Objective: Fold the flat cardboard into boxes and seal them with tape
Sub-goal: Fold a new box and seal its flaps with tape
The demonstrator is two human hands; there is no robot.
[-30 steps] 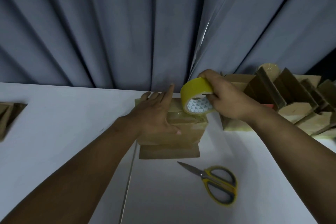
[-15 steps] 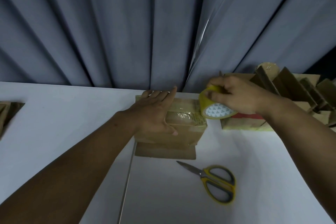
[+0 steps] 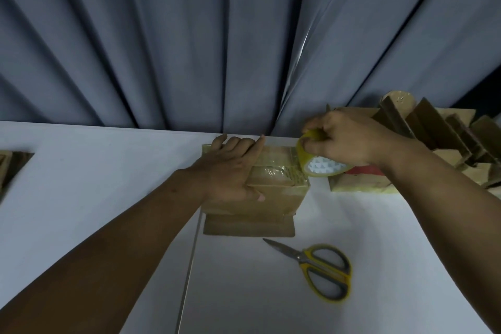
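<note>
Since a second ago the left hand (image 3: 230,171) has hardly shifted; it lies flat and spread on top of the cardboard box (image 3: 271,198), fingers straight toward the far edge, thumb along the near rim; the tape roll (image 3: 322,168) has dropped from standing above the box's right top edge to a tilt just past that corner; the right hand (image 3: 344,138), fingers curled over the roll's rim and gripping it, has moved right with it.

At far left a stack of flat cardboard (image 3: 10,168) is cut by the frame; the table (image 3: 95,184) is smooth and white, with a thin seam running toward the viewer; the box, brown board, stands mid-table by the far edge, a flap (image 3: 249,228) lying flat before it and glossy, wrinkled tape across its top; the roll is yellowish, its core printed with white triangles; scissors (image 3: 322,268) with yellow-and-grey handles lie nearer, blades closed, apart from the box; at right sits a jumble of folded cardboard (image 3: 433,138); a pleated grey-blue curtain (image 3: 189,35) hangs behind.

The right hand hides the roll's far half; whether tape joins roll and box is hard to make out.
</note>
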